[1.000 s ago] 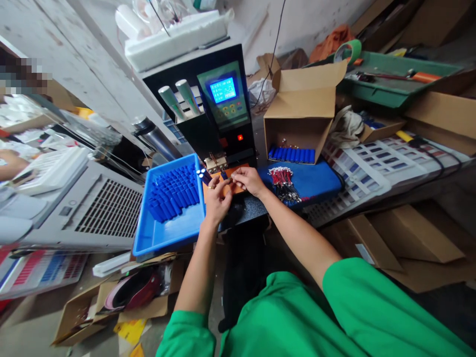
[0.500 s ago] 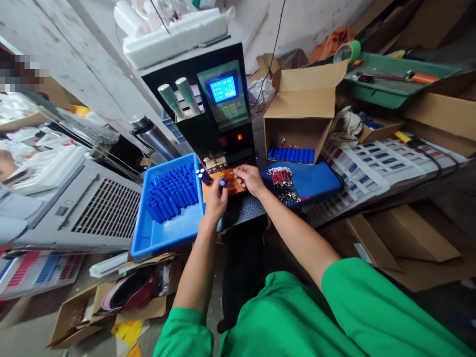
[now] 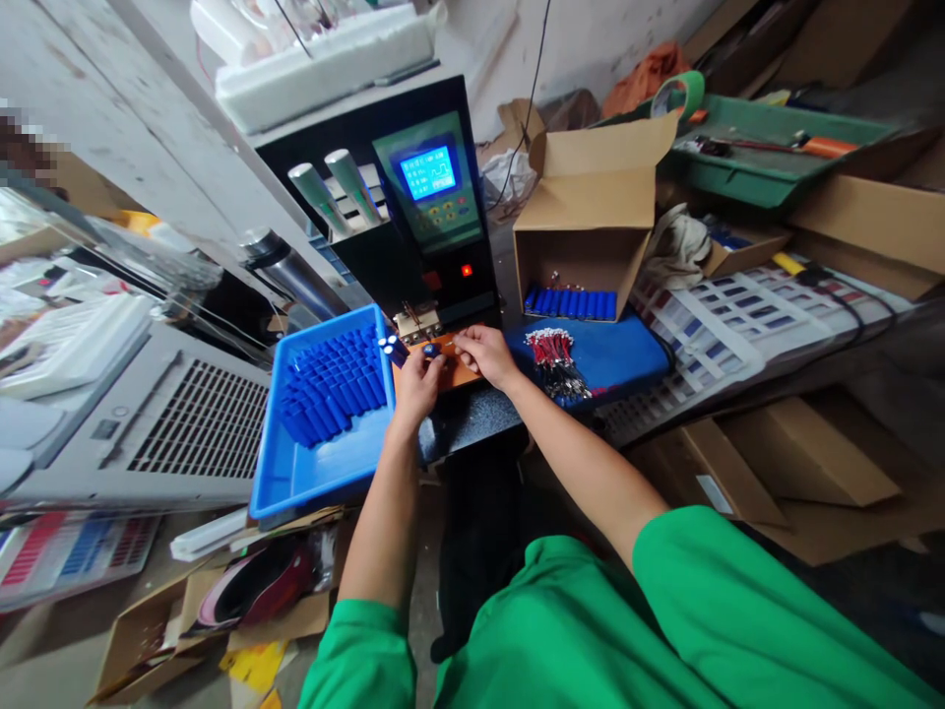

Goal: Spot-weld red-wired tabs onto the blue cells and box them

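I have the blue cylinder point(image 3: 431, 350) clamped in the fingers of my left hand point(image 3: 417, 387), over the orange plate point(image 3: 462, 373). My right hand point(image 3: 488, 354), at three o'clock from it, has thumb and finger close together; whether they pinch anything, I cannot tell. At eight o'clock, a blue tray point(image 3: 314, 473) holds packed cylinders point(image 3: 340, 384). At two o'clock, an open cardboard box point(image 3: 583, 254) holds a row of cylinders point(image 3: 568, 303); farther out, a green tray point(image 3: 783, 184) carries an orange-handled tool point(image 3: 828, 147).
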Tool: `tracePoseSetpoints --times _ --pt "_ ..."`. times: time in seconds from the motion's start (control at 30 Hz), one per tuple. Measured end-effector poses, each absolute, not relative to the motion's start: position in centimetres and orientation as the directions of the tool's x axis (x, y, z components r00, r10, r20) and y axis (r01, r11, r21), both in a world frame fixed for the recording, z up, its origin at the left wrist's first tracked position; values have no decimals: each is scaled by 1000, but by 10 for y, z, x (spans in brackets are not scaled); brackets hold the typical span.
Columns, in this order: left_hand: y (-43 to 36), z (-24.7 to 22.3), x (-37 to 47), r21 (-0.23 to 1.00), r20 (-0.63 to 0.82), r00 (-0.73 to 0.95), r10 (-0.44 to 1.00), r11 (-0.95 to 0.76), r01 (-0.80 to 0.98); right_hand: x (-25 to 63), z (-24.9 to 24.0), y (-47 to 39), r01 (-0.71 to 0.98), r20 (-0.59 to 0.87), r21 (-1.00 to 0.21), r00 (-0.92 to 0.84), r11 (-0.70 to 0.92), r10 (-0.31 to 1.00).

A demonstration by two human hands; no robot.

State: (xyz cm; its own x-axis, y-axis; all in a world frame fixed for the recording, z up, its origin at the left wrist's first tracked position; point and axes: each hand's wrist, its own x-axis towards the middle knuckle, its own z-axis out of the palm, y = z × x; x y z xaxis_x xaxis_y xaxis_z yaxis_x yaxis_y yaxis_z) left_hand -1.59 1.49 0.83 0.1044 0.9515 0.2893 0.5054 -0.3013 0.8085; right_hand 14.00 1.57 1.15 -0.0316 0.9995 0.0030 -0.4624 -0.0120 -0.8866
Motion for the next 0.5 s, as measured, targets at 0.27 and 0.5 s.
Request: tracePoseSetpoints --times 0.27,0.5 --pt "9 5 -5 843 348 9 937 -318 433 139 10 18 -443 -21 -896 -15 -25 1000" --pt "6 -5 -7 834 305 -12 952 -261 486 135 20 14 -436 -76 -898 16 -62 997"
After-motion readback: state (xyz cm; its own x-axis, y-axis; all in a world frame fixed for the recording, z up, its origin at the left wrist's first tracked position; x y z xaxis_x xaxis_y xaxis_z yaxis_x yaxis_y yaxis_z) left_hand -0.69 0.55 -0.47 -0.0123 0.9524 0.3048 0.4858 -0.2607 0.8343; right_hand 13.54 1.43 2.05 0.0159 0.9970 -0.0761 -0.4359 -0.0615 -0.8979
